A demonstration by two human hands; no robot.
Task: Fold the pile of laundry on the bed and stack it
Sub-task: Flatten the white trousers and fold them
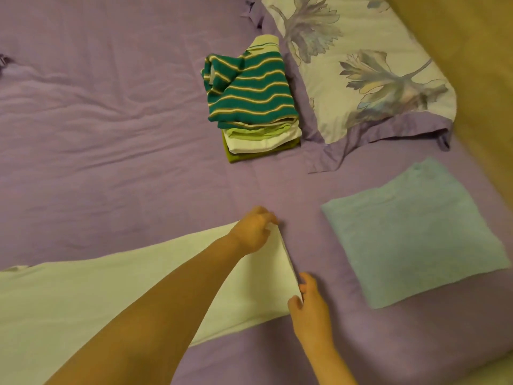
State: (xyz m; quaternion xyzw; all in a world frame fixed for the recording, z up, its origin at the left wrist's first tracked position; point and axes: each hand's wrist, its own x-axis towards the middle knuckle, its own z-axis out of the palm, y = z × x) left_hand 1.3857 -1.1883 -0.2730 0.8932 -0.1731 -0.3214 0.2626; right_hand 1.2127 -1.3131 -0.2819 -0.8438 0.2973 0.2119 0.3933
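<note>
The pale cloth [111,287] is lying flat across the bed [111,134] at about 7 o'clock in the view, its right edge running between the two hands. The left hand [254,232] is pinching the far corner of that edge, fingers curled on the fabric; the right hand [311,309] is taking the near corner, thumb and fingers closing on it, though blur makes the grip hard to confirm. This looks like the start of a fold: next, both corners probably need lifting together and carrying leftward, kept level. A folded stack [255,107] is waiting at 12 o'clock, a blue cloth [416,234] at 3 o'clock, a pillow [361,65] at 1 o'clock.
</note>
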